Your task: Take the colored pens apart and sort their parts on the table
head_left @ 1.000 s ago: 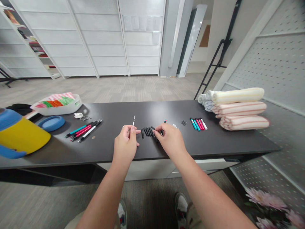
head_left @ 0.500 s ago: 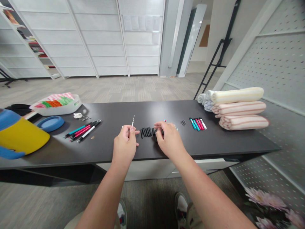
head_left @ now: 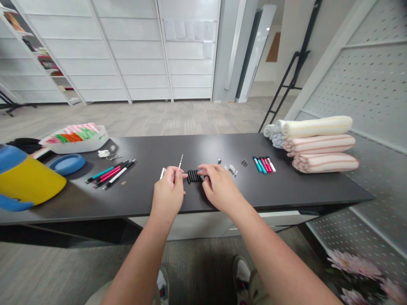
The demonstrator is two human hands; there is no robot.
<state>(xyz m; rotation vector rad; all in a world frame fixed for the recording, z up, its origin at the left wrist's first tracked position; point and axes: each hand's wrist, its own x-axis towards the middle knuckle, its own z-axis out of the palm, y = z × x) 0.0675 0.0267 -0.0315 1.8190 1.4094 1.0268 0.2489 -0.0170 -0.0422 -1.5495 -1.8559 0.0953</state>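
Observation:
My left hand (head_left: 168, 188) pinches a thin white stick, like a pen refill (head_left: 181, 161), that points up and away. Its other fingertips reach towards the left end of a row of several short black tubes (head_left: 193, 176) lying side by side on the table. Behind the left hand, short white sticks (head_left: 163, 173) partly show. My right hand (head_left: 219, 186) is at the row's right end, fingertips on or against the tubes, thumb and forefinger apart. It hides part of the row. Small clear pieces (head_left: 231, 170) and tiny metal springs (head_left: 244, 163) lie beyond it.
Pink, teal and white pen barrels (head_left: 264, 164) lie to the right, near rolled towels (head_left: 321, 144). At left are longer pens (head_left: 111, 173), a blue lid (head_left: 68, 164), a yellow-and-blue container (head_left: 32, 182) and a white basket (head_left: 76, 146). The dark table (head_left: 143, 203) has its edge close to me.
My right hand has moved left along the black tubes, and the row now sits tighter together. The clear pieces behind it show more. My left hand still pinches the white stick, now tilted slightly right.

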